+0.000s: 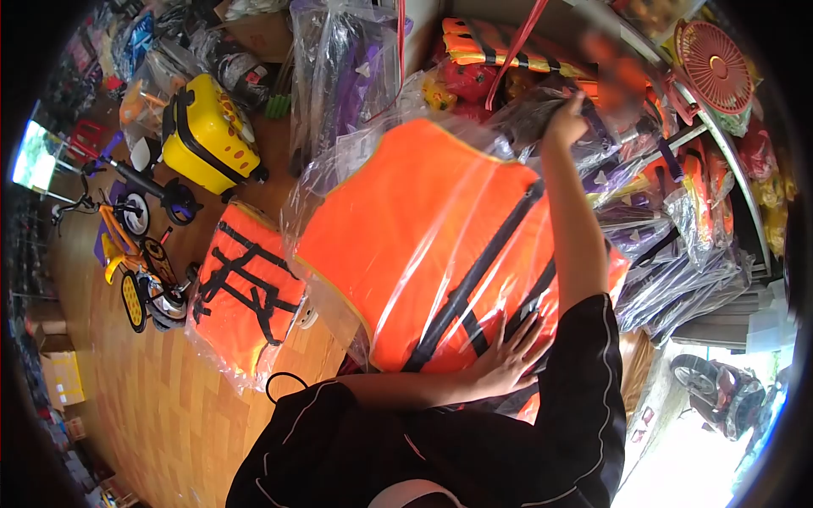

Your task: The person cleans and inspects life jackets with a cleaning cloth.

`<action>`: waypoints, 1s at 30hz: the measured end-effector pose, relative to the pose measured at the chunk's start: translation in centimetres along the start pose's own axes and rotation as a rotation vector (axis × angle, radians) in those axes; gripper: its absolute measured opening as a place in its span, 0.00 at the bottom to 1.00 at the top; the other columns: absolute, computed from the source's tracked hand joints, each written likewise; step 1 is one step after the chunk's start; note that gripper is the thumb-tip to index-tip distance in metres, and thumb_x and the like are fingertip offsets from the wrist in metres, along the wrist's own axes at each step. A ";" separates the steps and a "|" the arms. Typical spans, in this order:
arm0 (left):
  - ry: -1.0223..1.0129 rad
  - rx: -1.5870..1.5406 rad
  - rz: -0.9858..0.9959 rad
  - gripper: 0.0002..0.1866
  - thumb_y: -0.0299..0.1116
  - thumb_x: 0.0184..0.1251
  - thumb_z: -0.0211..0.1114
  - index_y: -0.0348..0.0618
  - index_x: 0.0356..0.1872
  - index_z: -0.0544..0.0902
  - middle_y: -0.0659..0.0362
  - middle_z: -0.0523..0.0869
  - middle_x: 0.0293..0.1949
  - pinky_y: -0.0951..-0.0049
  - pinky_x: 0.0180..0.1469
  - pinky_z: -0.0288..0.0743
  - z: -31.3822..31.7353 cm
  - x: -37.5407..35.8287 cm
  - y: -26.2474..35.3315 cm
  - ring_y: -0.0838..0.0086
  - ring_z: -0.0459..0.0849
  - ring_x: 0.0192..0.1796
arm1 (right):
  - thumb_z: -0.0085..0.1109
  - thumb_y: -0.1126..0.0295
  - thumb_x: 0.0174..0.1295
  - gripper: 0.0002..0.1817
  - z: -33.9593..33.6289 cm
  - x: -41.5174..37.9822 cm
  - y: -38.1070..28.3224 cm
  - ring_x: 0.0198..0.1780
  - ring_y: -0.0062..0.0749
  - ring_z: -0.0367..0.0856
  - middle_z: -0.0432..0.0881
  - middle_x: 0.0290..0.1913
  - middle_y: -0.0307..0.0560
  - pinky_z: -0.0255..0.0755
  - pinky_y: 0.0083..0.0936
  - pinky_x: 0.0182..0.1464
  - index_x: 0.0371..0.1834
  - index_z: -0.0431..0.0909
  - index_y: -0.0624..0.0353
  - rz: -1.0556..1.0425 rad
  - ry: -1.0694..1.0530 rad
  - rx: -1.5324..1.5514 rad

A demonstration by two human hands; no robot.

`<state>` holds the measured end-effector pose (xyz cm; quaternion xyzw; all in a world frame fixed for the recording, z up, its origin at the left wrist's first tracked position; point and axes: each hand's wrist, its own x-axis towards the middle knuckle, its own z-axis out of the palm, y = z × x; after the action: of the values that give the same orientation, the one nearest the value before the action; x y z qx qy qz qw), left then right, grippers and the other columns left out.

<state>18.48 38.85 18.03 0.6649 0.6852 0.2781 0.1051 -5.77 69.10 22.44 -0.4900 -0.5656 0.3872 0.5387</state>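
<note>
A large orange vest (406, 220) with black straps and yellow edging lies in clear plastic right in front of me. My left hand (511, 356) rests flat on its lower part, fingers spread over the plastic. My right arm stretches up across the vest's right side. At its end my right hand (566, 125) is closed beside dark, plastic-wrapped goods; what it grips is too unclear to tell. Just beyond it an orange and black shape (616, 72) is blurred. A smaller wrapped orange vest (246, 296) with black straps lies on the floor at the left.
Left of the vests stand a yellow suitcase (207, 135) and a small orange bicycle (140, 254) on the wooden floor (127, 381). Folded orange vests (508, 46), purple wrapped goods (356, 76) and a red fan (716, 66) are at the back. A motorcycle (728, 394) stands at the lower right.
</note>
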 end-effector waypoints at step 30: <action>0.394 -1.304 -1.290 0.34 0.44 0.49 0.64 0.41 0.57 0.63 0.52 0.70 0.53 0.61 0.42 0.74 -14.8 -15.4 -24.0 0.67 0.75 0.49 | 0.45 0.39 0.50 0.39 -47.1 -13.9 15.7 0.52 0.36 0.63 0.68 0.48 0.46 0.54 0.32 0.56 0.56 0.62 0.62 0.698 -0.390 -0.107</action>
<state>-8.15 21.27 14.21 -0.0927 0.6360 0.6026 0.4730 42.09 54.85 9.71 -0.5973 -0.4759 0.6027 0.2313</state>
